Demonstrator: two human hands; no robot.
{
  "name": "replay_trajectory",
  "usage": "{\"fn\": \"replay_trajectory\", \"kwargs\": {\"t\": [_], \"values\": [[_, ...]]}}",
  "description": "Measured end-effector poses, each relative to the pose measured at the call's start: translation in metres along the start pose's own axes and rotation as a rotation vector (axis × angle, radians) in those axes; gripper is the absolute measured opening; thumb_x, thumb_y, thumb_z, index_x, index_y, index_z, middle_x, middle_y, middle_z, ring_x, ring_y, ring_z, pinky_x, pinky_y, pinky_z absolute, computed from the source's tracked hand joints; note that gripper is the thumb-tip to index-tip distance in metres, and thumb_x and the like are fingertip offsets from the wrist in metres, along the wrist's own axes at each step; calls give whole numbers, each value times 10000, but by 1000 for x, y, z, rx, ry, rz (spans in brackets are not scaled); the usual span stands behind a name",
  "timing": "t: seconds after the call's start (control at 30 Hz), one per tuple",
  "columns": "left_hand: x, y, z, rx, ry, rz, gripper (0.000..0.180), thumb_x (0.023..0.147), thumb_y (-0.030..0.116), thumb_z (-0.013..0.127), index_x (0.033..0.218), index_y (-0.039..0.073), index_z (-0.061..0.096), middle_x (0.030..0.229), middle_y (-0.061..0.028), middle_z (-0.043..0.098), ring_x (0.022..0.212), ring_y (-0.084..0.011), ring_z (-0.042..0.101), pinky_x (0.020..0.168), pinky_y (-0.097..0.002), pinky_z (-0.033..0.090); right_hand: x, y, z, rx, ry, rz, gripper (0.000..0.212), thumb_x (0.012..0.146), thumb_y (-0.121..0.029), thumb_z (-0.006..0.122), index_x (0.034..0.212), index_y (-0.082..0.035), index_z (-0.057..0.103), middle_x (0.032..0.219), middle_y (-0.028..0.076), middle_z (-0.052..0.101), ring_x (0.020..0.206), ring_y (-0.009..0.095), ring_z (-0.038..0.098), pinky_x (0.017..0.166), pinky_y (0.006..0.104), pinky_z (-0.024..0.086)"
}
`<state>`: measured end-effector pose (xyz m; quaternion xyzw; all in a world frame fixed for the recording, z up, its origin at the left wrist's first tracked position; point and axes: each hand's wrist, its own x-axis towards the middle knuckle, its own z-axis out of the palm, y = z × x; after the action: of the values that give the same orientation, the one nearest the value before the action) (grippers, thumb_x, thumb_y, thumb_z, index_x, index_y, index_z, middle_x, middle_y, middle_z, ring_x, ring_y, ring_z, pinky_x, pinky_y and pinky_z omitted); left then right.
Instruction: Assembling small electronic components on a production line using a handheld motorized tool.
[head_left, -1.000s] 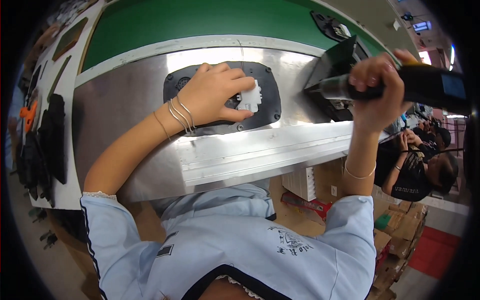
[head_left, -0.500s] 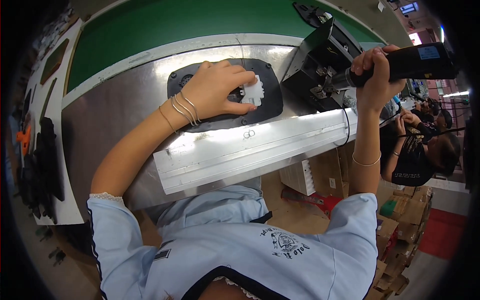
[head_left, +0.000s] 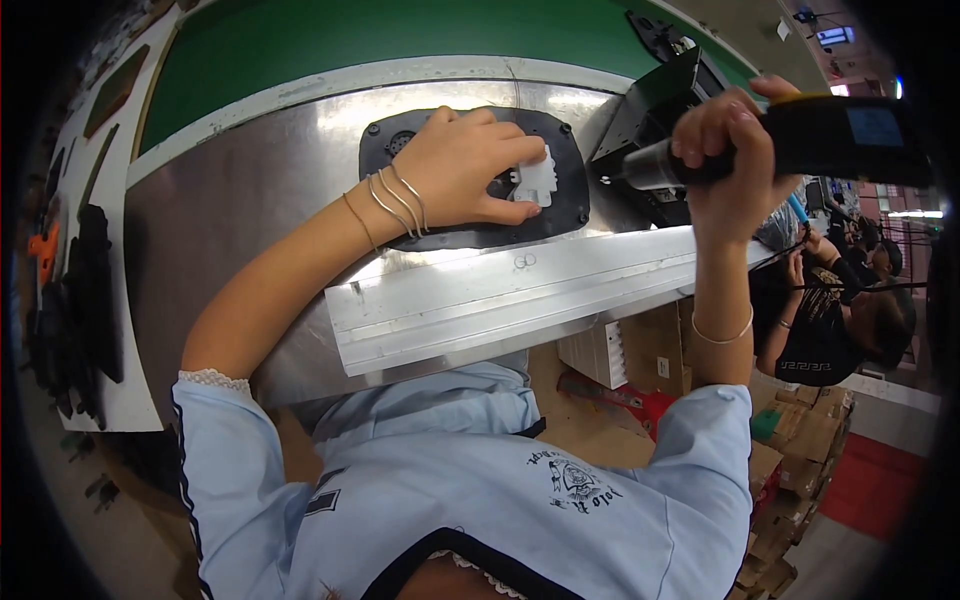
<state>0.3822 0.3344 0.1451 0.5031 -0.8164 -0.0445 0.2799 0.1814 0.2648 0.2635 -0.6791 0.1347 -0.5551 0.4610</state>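
My left hand [head_left: 458, 170] lies over a black plastic housing [head_left: 568, 190] on the metal worktop. Its thumb and forefinger grip opposite edges of a small white plastic part [head_left: 537, 182], which sits on the housing. My palm hides much of the housing's middle. Over to the right, my right hand [head_left: 735, 165] is wrapped round a black electric screwdriver [head_left: 815, 135]. The driver lies nearly level, its silver nose and bit pointing left. The bit is in the air in front of a black box-shaped screw feeder [head_left: 655, 105], to the right of the housing.
A silver metal rail [head_left: 520, 295] runs along the worktop's near edge. Beyond the worktop lies a green belt [head_left: 400, 45] with another dark part [head_left: 655, 35]. Black parts [head_left: 90, 300] rest on a white board at far left. Cardboard boxes [head_left: 800, 440] and another person [head_left: 835, 320] are at right.
My right hand has drawn the screwdriver away from the screw feeder's front and slightly left, toward the housing. My left hand keeps its grip on the white part. The whole view has shifted slightly.
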Motion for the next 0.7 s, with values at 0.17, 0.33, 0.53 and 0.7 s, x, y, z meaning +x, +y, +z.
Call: {"fn": "replay_trajectory", "kwargs": {"t": [0.17,0.33,0.53,0.7], "values": [[-1,0,4,7,60,28,438,755,513,671,1049,192,622,918,13,629,905,-206,586,780,-403,411,0,22,20,42,-13,40,258,842,-30,530,1084,-18,443,612,61,420,449,160,441,457,316,413],[-1,2,5,8,47,12,444,751,521,670,1051,196,628,910,7,628,894,-207,583,768,-406,412,-3,31,22,69,-25,101,253,839,-33,530,1077,-29,445,610,59,423,452,158,448,464,316,419],[0,0,6,0,53,19,442,752,518,670,1053,197,632,911,4,628,897,-207,585,767,-417,410,-4,29,22,68,-20,117,233,843,-41,507,1070,-50,457,604,50,423,455,154,445,471,317,420],[-1,1,5,-6,46,16,442,753,517,670,1057,197,631,922,2,630,900,-210,586,764,-417,412,-3,28,21,89,-64,85,212,845,-38,487,1055,-55,465,603,46,425,452,153,446,472,318,424]]}}
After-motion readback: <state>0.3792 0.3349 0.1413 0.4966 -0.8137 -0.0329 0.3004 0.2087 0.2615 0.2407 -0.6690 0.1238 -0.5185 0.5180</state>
